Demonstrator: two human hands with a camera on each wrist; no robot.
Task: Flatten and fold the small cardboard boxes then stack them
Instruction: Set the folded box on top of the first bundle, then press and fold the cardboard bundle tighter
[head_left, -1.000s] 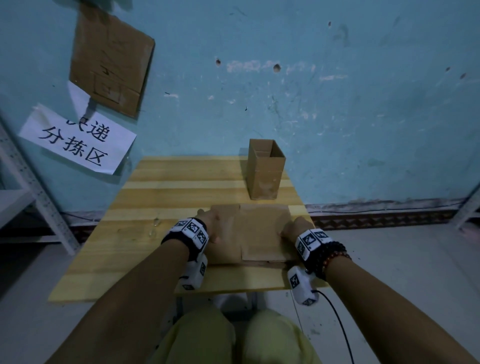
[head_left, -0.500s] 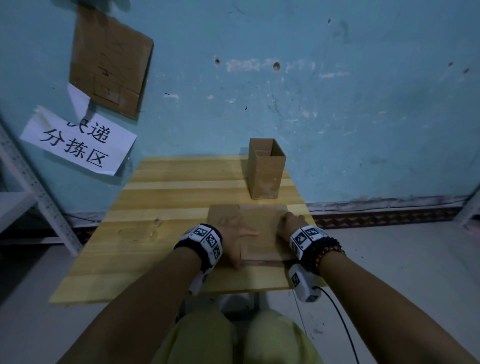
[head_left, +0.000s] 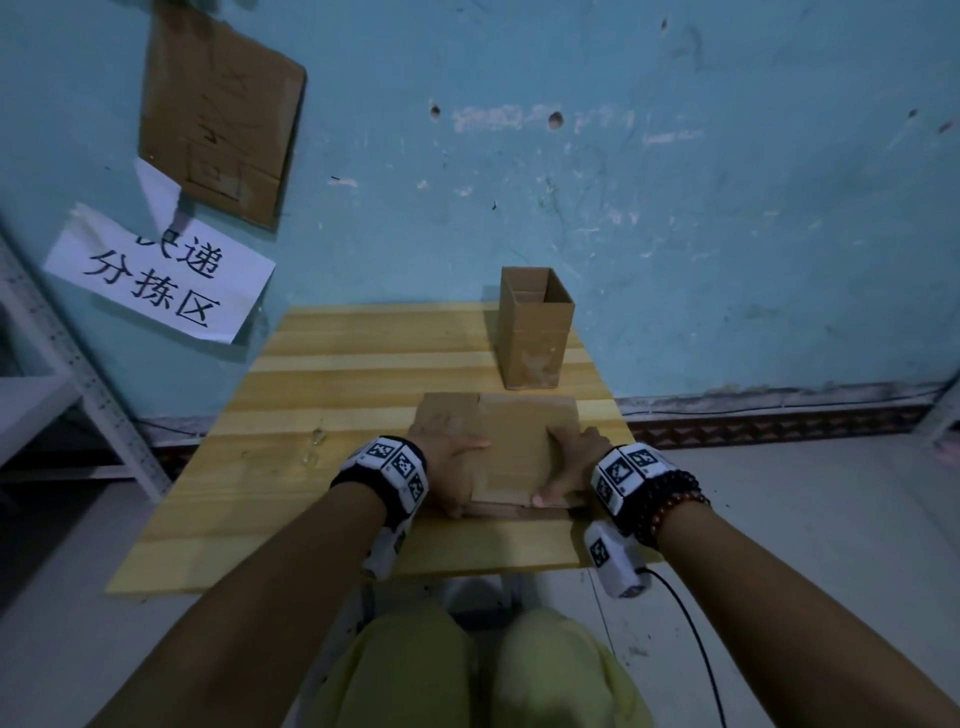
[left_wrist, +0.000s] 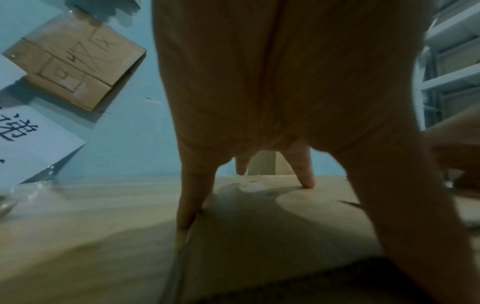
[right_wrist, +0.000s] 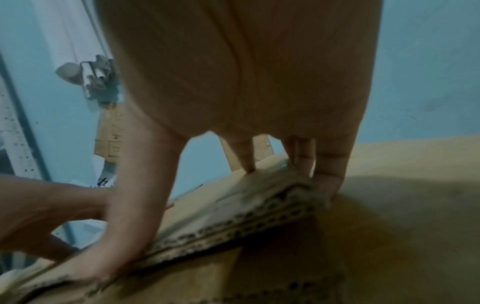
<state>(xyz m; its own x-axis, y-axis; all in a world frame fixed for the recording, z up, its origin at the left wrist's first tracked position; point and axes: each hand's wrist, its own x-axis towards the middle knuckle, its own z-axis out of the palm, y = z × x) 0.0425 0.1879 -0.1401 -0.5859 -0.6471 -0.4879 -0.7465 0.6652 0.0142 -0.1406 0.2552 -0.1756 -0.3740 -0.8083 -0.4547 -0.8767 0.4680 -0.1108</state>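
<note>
A flattened cardboard box lies on the wooden table near its front right. My left hand rests on the box's left half, with spread straight fingers pressing the sheet down. My right hand presses the near right corner. Its thumb lies along the corrugated front edge of the folded layers, and its fingertips sit on top and at the right edge. Behind the flat piece, an upright open cardboard box stands against the wall.
The blue wall runs right behind the table, carrying a taped cardboard sheet and a white paper sign. Metal shelving stands at the left. The table's right edge is close beside my right wrist.
My left hand has slid from the cardboard's left edge onto its top. My right hand has drawn back to the near right corner, thumb now on the front edge.
</note>
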